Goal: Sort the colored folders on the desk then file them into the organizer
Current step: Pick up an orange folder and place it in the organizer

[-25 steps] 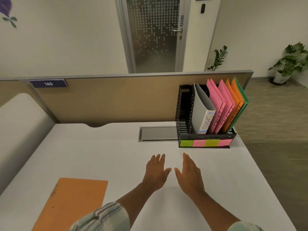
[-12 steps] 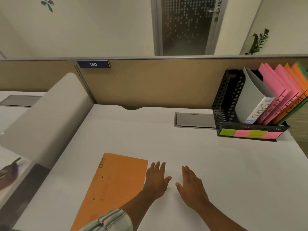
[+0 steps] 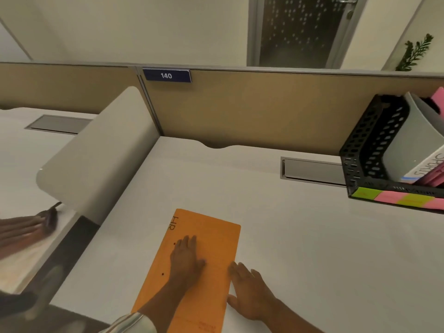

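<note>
An orange folder (image 3: 211,239) marked "HR" lies flat on the white desk (image 3: 312,248) near its front edge. My left hand (image 3: 186,260) rests flat on top of the folder, fingers apart. My right hand (image 3: 249,289) lies open at the folder's right edge, fingertips touching it, thumb on the desk. At the far right stands the black mesh organizer (image 3: 370,145) with a grey folder (image 3: 418,140) and pink folders (image 3: 438,99) upright in it; most of it is cut off by the frame.
Coloured sticky labels (image 3: 396,199) line the organizer's front. A tan partition with a "140" plate (image 3: 167,75) backs the desk, with a grey cable hatch (image 3: 312,170) beside the organizer. A white divider (image 3: 101,152) stands on the left; another person's hand (image 3: 21,230) shows beyond it.
The view swung left and down. Both my hands moved left from bare desk: the left one now lies on the orange folder, the right one touches its right edge.
</note>
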Action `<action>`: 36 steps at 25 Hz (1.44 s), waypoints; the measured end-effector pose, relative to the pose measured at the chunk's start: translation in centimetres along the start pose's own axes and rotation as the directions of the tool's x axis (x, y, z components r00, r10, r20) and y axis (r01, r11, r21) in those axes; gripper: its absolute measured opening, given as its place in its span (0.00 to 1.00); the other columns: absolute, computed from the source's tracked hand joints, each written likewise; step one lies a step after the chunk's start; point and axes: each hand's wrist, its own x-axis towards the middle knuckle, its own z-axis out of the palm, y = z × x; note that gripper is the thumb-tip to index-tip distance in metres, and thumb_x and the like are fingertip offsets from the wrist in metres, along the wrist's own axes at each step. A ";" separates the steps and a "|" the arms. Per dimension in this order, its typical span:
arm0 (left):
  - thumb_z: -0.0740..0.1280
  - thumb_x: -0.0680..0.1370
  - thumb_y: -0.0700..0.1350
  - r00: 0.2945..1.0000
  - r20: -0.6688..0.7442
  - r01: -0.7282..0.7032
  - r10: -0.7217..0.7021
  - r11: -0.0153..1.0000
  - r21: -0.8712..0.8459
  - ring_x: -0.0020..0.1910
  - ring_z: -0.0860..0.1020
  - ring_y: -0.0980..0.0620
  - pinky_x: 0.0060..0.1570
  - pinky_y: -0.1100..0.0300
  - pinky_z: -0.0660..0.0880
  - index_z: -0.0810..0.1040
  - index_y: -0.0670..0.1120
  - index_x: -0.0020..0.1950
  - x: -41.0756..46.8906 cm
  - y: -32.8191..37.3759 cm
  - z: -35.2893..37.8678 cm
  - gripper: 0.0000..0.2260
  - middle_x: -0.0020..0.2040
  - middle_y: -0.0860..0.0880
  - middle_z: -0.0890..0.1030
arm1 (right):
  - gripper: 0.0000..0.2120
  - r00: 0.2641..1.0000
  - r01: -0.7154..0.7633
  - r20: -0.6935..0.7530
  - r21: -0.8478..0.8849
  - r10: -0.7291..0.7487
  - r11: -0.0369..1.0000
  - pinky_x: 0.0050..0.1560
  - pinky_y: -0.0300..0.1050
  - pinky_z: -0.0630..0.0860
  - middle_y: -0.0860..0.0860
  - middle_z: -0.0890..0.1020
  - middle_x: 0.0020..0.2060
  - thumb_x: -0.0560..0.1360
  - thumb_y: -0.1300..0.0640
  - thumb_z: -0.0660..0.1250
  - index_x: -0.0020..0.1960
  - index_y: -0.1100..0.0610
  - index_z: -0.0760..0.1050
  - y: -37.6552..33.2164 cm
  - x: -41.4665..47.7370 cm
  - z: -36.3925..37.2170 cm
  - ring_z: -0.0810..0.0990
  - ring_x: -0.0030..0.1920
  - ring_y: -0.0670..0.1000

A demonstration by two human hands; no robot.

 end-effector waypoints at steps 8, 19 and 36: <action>0.79 0.71 0.60 0.920 -0.060 0.370 -0.387 0.909 -0.190 0.69 0.74 0.37 0.64 0.40 0.76 0.63 0.44 0.76 1.6 -5.1 -2.1 0.42 0.70 0.41 0.74 | 0.44 0.987 0.081 0.147 -0.102 -0.065 0.991 0.78 0.65 0.43 0.53 0.47 0.83 0.78 0.32 0.54 0.82 0.53 0.40 0.1 1.9 1.6 0.45 0.82 0.57; 0.82 0.69 0.54 0.949 -0.045 0.263 -0.313 0.860 -0.438 0.45 0.83 0.45 0.41 0.47 0.84 0.76 0.45 0.54 2.7 -3.1 -6.7 0.22 0.49 0.47 0.81 | 0.43 0.988 -0.030 0.153 -0.014 0.032 0.999 0.78 0.66 0.44 0.47 0.48 0.83 0.76 0.29 0.54 0.82 0.46 0.40 1.1 2.0 1.0 0.48 0.82 0.55; 0.71 0.82 0.51 0.959 -0.059 -0.181 0.276 0.439 -0.880 0.52 0.88 0.49 0.49 0.46 0.87 0.82 0.52 0.65 -2.7 15.2 -10.7 0.12 0.57 0.51 0.88 | 0.32 0.869 -0.045 -0.373 0.596 0.326 0.802 0.67 0.55 0.75 0.43 0.70 0.71 0.76 0.28 0.58 0.74 0.42 0.63 4.8 -3.8 -13.7 0.72 0.70 0.50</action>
